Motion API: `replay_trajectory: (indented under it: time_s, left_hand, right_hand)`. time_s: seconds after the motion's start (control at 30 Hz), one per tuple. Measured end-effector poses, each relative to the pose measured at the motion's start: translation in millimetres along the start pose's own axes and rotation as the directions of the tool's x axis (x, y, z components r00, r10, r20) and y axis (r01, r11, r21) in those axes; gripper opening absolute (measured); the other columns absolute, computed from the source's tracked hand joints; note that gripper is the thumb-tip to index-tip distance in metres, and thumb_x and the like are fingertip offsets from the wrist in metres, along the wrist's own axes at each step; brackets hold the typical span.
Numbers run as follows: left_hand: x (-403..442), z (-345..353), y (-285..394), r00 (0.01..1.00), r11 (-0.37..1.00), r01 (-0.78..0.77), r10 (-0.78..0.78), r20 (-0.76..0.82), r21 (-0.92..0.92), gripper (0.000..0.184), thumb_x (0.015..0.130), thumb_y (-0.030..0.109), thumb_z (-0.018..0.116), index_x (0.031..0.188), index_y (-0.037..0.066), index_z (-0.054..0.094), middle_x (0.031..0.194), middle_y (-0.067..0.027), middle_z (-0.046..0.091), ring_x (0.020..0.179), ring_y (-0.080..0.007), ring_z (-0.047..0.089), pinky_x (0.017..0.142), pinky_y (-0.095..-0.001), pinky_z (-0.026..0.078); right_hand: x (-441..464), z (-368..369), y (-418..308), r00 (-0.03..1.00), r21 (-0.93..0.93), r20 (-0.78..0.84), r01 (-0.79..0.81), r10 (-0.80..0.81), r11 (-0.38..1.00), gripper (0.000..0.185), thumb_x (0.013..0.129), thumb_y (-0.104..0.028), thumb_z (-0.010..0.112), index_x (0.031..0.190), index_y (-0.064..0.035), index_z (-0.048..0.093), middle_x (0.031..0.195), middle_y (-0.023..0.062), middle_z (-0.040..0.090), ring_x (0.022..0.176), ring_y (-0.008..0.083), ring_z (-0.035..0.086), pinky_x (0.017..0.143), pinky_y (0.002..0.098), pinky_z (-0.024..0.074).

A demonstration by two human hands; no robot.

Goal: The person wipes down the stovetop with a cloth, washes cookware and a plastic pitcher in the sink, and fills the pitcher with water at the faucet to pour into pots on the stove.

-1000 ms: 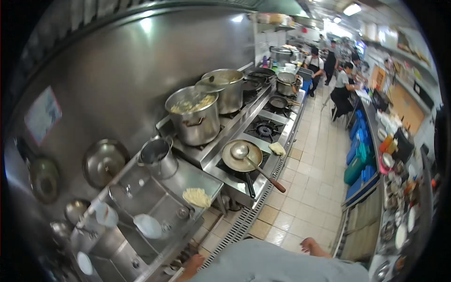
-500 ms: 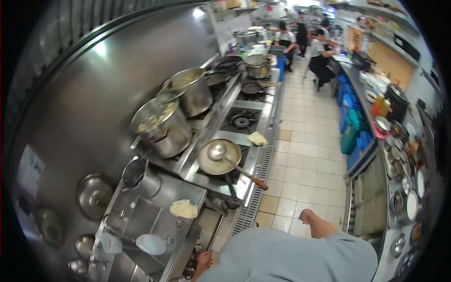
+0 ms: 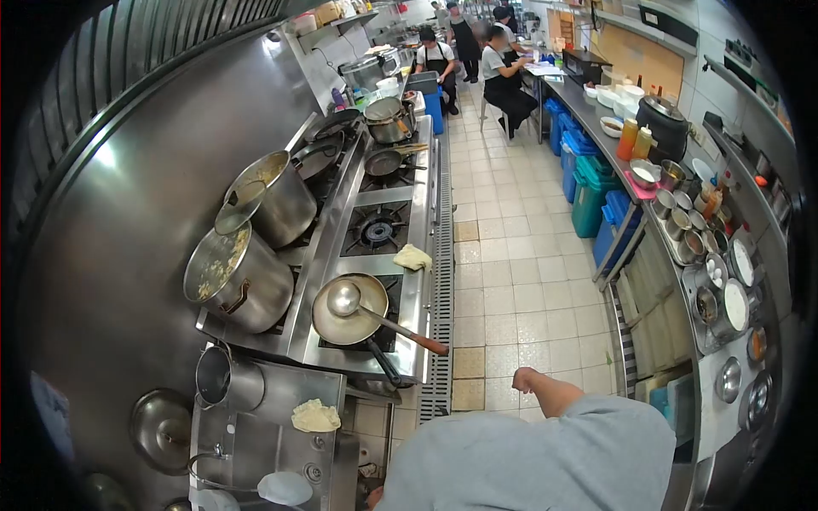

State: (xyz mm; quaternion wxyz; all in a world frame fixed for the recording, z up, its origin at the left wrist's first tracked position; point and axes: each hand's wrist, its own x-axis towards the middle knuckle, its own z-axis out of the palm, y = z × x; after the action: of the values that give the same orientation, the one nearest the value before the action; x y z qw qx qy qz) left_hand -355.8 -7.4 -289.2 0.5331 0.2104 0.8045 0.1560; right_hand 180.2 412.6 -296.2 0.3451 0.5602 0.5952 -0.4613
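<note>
My right hand (image 3: 526, 381) hangs in front of my body above the tiled floor. Its fingers look curled in, with nothing visible in them, and it touches nothing. Only a sliver of my left hand (image 3: 375, 496) shows beside my grey shirt, close to the sink counter; its fingers are hidden. Ahead on the left, a frying pan (image 3: 326, 328) sits on the near burner. A ladle (image 3: 344, 300) rests in it, its wooden handle sticking out over the stove edge. A folded cloth (image 3: 412, 257) lies behind the pan, and another cloth (image 3: 316, 416) on the sink counter.
Large stockpots (image 3: 247, 294) stand at the back of the stove. A metal pot (image 3: 230, 379) is by the sink. On the right runs a counter with sauce bottles (image 3: 627, 139) and bowls, above blue and green bins (image 3: 594, 198). Several people work down the aisle.
My view has swung right and up, so the stove and sink appear further left. My left hand has mostly slipped out of sight. The pan, ladle and cloths stay in place.
</note>
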Motion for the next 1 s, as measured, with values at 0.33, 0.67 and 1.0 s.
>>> replay_trajectory:
  time_s: [0.33, 0.67, 1.0]
  left_hand:
    - [-5.7, 1.7, 15.0, 1.000, 1.000, 0.027, -0.027, 0.000, 0.012, 0.044, 0.100, 0.032, 0.051, 0.133, 0.003, 0.050, 0.118, -0.0139, 0.062, 0.102, -0.0250, 0.061, 0.088, -0.0397, 0.049]
    - [-0.8, -3.4, 21.7, 1.000, 1.000, -0.007, 0.006, 0.026, 0.014, 0.048, 0.100, 0.032, 0.052, 0.138, 0.003, 0.047, 0.125, -0.0136, 0.060, 0.109, -0.0251, 0.059, 0.093, -0.0402, 0.047]
    - [14.3, -6.4, 6.5, 0.983, 0.943, 0.002, 0.059, 0.174, -0.333, 0.042, 0.094, 0.027, 0.059, 0.123, -0.003, 0.057, 0.117, -0.0131, 0.064, 0.100, -0.0280, 0.063, 0.093, -0.0408, 0.048]
  right_hand:
    - [88.4, 6.4, 31.5, 0.968, -0.175, 0.185, 0.201, -0.169, 0.964, 0.036, 0.087, -0.019, 0.047, 0.115, -0.0070, 0.065, 0.108, 0.0143, 0.068, 0.091, 0.0277, 0.065, 0.074, 0.0406, 0.0559]
    - [75.2, 30.0, 38.6, 0.982, -0.052, 0.178, 0.072, -0.062, 0.996, 0.033, 0.084, -0.015, 0.050, 0.109, -0.0042, 0.067, 0.109, 0.0160, 0.069, 0.093, 0.0268, 0.067, 0.077, 0.0401, 0.0546]
    - [36.7, 36.3, 43.9, 0.996, 0.122, 0.074, -0.067, 0.058, 0.990, 0.033, 0.091, -0.030, 0.047, 0.099, -0.0059, 0.068, 0.097, 0.0126, 0.070, 0.078, 0.0231, 0.066, 0.064, 0.0385, 0.0564]
